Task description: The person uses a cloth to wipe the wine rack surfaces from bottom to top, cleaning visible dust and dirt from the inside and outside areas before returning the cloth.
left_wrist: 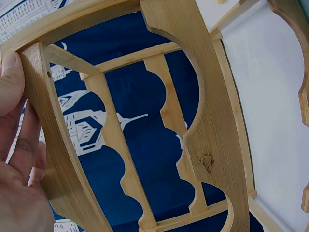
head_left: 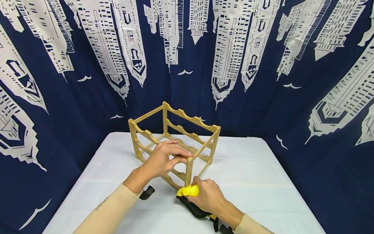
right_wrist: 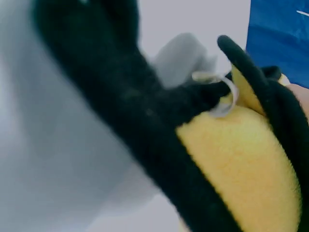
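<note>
A light wooden wine rack (head_left: 189, 169) with scalloped rails stands on the white-covered table. My left hand (head_left: 163, 157) grips its top rail near the front corner, thumb on one side and fingers on the other. In the left wrist view, the rack's post and rail (left_wrist: 53, 130) lie against those fingers. Low at the same corner post, my right hand (head_left: 208, 196) grips a bunched yellow-and-black fuzzy cloth (head_left: 187, 191). Its dark part hangs below the hand onto the table. The right wrist view shows the cloth's yellow face (right_wrist: 241, 169), dark parts and a pale tag; my fingers are mostly hidden there.
The white table (head_left: 248, 185) extends around the rack. A navy curtain (head_left: 198, 78) printed with white buildings rises behind and at both sides. Small black wrist-worn devices show beneath the left wrist (head_left: 147, 192) and near the right sleeve.
</note>
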Motion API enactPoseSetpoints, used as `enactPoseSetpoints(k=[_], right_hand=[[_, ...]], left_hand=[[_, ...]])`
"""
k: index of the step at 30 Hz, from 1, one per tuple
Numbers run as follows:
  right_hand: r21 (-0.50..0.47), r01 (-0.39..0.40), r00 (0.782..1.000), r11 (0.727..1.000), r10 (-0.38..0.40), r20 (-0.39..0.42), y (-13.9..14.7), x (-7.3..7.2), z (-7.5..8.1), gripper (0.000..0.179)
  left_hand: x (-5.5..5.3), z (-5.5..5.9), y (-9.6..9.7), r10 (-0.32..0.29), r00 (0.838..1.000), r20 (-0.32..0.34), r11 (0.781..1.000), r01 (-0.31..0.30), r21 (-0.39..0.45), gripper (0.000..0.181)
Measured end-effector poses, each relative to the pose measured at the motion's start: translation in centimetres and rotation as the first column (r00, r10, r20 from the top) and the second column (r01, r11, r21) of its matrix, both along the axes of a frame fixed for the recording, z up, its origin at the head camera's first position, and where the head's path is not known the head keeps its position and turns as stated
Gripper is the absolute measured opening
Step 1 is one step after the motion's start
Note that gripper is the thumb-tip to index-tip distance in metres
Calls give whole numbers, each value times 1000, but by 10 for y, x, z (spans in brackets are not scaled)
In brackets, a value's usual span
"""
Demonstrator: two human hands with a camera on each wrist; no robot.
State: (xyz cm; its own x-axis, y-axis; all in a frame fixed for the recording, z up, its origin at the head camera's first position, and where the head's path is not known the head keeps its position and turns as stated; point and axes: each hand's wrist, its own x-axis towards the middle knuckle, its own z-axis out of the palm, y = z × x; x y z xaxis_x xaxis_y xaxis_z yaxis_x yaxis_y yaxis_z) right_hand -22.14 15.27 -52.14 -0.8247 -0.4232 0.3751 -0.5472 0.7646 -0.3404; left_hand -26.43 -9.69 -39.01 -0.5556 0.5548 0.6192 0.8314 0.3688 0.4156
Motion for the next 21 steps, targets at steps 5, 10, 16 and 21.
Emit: enactPoseSetpoints(k=[5, 10, 16, 21], right_hand=[[-118, -2, 985, 993, -18, -170, -1, 4, 12, 45], [-205, -53, 956, 977, -10, -292, -1, 4, 30, 51], [-312, -132, 900, 941, -18, -436, -4, -1, 57, 55], [-346, -126, 925, 930, -17, -380, -6, -1, 66, 48]], left_hand=[[1, 0, -2, 5, 1000, 13, 1000, -5, -7, 27], [1, 2, -3, -5, 999, 39, 1000, 5, -20, 24], [0, 4, -4, -3, 999, 51, 999, 5, -45, 23], [0, 3, -5, 3, 997, 78, 999, 1, -43, 21]])
